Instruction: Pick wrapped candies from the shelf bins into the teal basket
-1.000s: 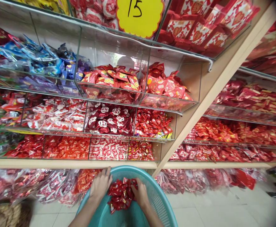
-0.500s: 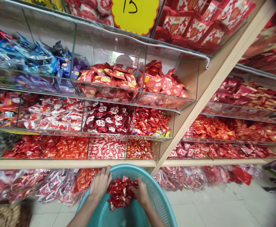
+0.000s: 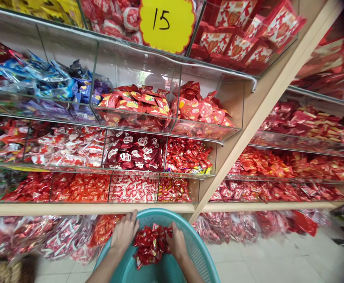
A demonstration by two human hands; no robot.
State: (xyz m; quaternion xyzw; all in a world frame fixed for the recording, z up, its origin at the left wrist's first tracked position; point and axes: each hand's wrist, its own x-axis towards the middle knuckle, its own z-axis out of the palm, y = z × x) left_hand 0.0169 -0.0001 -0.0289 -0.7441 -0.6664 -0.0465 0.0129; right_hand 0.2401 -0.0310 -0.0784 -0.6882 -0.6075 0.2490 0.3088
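Observation:
A teal plastic basket [image 3: 203, 251] stands in front of me below the shelf. Inside it is a pile of red shiny wrapped candies [image 3: 150, 247]. Bent over the basket's far left rim, my left hand [image 3: 124, 232] appears to grip it, though its thumb is hidden. My right hand [image 3: 178, 243] reaches into the basket at the right side of the pile. Its fingers are curled against the wrapped candies and seem closed on some of them; the fingertips are partly hidden among the wrappers.
Wooden shelves [image 3: 86, 209] with clear dividers hold many candies above the basket. A yellow price tag [image 3: 167, 24] reading 15 hangs at the top. Plastic bags of candies [image 3: 68, 237] lie under the bottom shelf, and pale floor tiles [image 3: 248, 259] show at right.
The view has tilted slightly upward, so the shelves sit lower in the picture. My right hand has shifted slightly at the pile's right side; my left hand stays at the rim.

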